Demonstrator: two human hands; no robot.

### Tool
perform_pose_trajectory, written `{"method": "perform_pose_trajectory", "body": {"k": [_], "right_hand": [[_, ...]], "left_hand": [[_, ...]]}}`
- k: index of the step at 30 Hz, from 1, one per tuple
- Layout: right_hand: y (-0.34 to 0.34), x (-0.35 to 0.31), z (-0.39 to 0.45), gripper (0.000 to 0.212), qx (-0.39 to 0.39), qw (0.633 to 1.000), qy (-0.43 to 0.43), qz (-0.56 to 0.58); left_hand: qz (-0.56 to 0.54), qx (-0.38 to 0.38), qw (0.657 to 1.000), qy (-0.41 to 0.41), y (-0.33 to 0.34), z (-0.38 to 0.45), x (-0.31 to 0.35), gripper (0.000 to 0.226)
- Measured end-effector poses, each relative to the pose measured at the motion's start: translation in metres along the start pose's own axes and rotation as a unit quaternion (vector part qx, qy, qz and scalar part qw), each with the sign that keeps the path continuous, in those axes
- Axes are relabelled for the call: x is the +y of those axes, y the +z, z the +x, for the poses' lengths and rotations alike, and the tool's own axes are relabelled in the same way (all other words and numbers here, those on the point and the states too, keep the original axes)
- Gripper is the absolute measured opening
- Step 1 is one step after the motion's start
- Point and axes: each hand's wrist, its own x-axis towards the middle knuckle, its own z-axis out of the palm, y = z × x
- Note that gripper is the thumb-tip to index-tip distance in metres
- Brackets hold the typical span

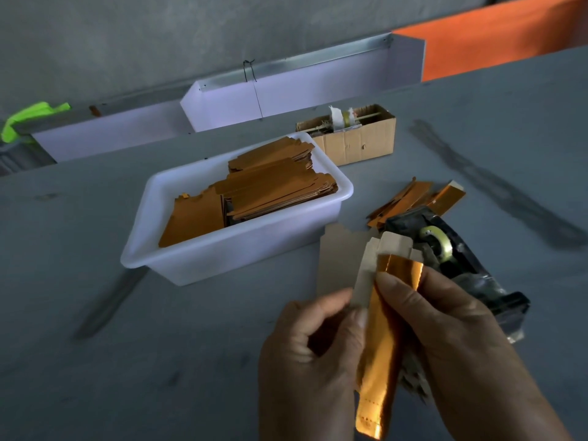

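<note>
**Foil carton blank pinched upright between both hands**

The carton blank (380, 345) — glossy copper foil outside, dull grey board inside — was held lower right of centre, its long axis near-vertical. Its left flap was pinched by the left hand (311, 354) and its top panel by the right hand (461, 345) — both curled, equally near.

left hand (311, 361): wrist cut off by bottom edge.
right hand (461, 351): fingers hidden behind foil blank (381, 338); wrist out of pic.
tape dispenser (451, 246): near end covered by right hand.
cardboard box (359, 144): contents too small to tell.
green item (28, 117): cut by left edge, blurred.
</note>
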Motion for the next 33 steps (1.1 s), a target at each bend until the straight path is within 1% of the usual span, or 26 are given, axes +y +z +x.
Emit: {"method": "perform_pose_trajectory", "body": {"k": [2,3,5,6,9,10,12,14,15,16,17,18,19,20,21,22,23,25,26,27,28,29,30,31,33], "right_hand": [[0.002,0.0,-0.001,0.023,0.004,1.0,0.002,0.006],[0.003,0.0,-0.002,0.024,0.006,1.0,0.008,0.011],[0.004,0.0,-0.002,0.027,0.006,1.0,0.017,0.014],[0.004,0.0,-0.002,0.029,0.005,1.0,0.017,0.009],[0.006,0.0,-0.001,0.031,0.006,1.0,0.013,-0.004],[0.006,0.0,-0.001,0.029,0.005,1.0,0.012,-0.004],[0.006,0.0,-0.001,0.027,0.004,1.0,0.009,-0.011],[0.006,0.001,0.0,0.029,0.007,1.0,0.007,-0.025],[0.006,0.001,0.0,0.029,0.01,1.0,0.006,-0.029],[0.007,0.0,-0.001,0.03,0.008,0.999,0.004,-0.033],[0.009,-0.001,-0.001,0.033,0.003,0.999,0.0,-0.037],[0.011,-0.002,-0.002,0.038,0.001,0.999,-0.004,-0.046],[0.012,-0.002,-0.001,0.042,0.005,0.998,-0.007,-0.06],[0.012,-0.002,-0.001,0.043,0.014,0.997,-0.008,-0.073],[0.011,-0.001,0.001,0.04,0.025,0.997,-0.005,-0.076],[0.009,0.0,0.002,0.035,0.035,0.997,0.0,-0.071],[0.007,0.001,0.002,0.03,0.041,0.997,0.009,-0.06],[0.006,0.003,0.002,0.026,0.035,0.999,0.026,-0.029],[0.006,0.003,0.002,0.027,0.03,0.999,0.032,-0.013],[0.007,0.003,0.001,0.028,0.026,0.999,0.034,0.0],[0.006,0.003,0.0,0.027,0.022,0.999,0.033,0.009],[0.006,0.002,0.0,0.025,0.017,0.999,0.029,0.014],[0.006,0.001,0.0,0.022,0.007,1.0,0.022,0.015],[0.006,-0.001,-0.001,0.02,-0.005,1.0,0.016,0.013],[0.003,-0.003,-0.001,0.017,-0.013,1.0,0.009,0.009]], "left_hand": [[0.097,0.02,0.989,0.109,0.004,0.0,-0.004,0.02],[0.158,0.021,0.973,0.167,0.006,0.0,-0.005,0.019],[0.273,0.027,0.931,0.241,0.009,-0.003,-0.007,0.019],[0.308,0.033,0.914,0.263,0.009,-0.005,-0.006,0.024],[0.351,0.059,0.883,0.305,0.012,-0.007,-0.01,0.029],[0.342,0.062,0.885,0.311,0.013,-0.006,-0.013,0.033],[0.35,0.047,0.89,0.289,0.014,-0.007,-0.016,0.034],[0.376,0.029,0.882,0.283,0.018,-0.01,-0.02,0.029],[0.34,0.014,0.9,0.27,0.019,-0.01,-0.024,0.026],[0.298,-0.002,0.924,0.239,0.018,-0.011,-0.023,0.021],[0.298,-0.003,0.931,0.212,0.016,-0.01,-0.025,0.018],[0.319,-0.002,0.931,0.178,0.014,-0.011,-0.018,0.019],[0.357,0.003,0.918,0.174,0.014,-0.012,-0.017,0.02],[0.366,0.006,0.916,0.166,0.014,-0.01,-0.014,0.026],[0.338,-0.012,0.928,0.157,0.014,-0.009,-0.016,0.032],[0.324,-0.048,0.933,0.15,0.016,-0.01,-0.02,0.03],[0.311,-0.05,0.933,0.174,0.019,-0.012,-0.017,0.026],[0.285,-0.041,0.93,0.228,0.018,-0.012,-0.017,0.029],[0.249,-0.015,0.942,0.225,0.016,-0.011,-0.017,0.027],[0.187,-0.001,0.966,0.176,0.012,-0.01,-0.015,0.024],[0.114,-0.008,0.989,0.091,0.01,-0.009,-0.012,0.018],[0.046,-0.041,0.998,-0.013,0.009,-0.008,-0.008,0.014],[-0.011,-0.077,0.992,-0.099,0.006,-0.007,-0.005,0.013],[-0.041,-0.11,0.983,-0.143,0.002,-0.006,-0.003,0.013],[-0.077,-0.159,0.968,-0.176,-0.004,-0.002,0.001,0.017]]}}
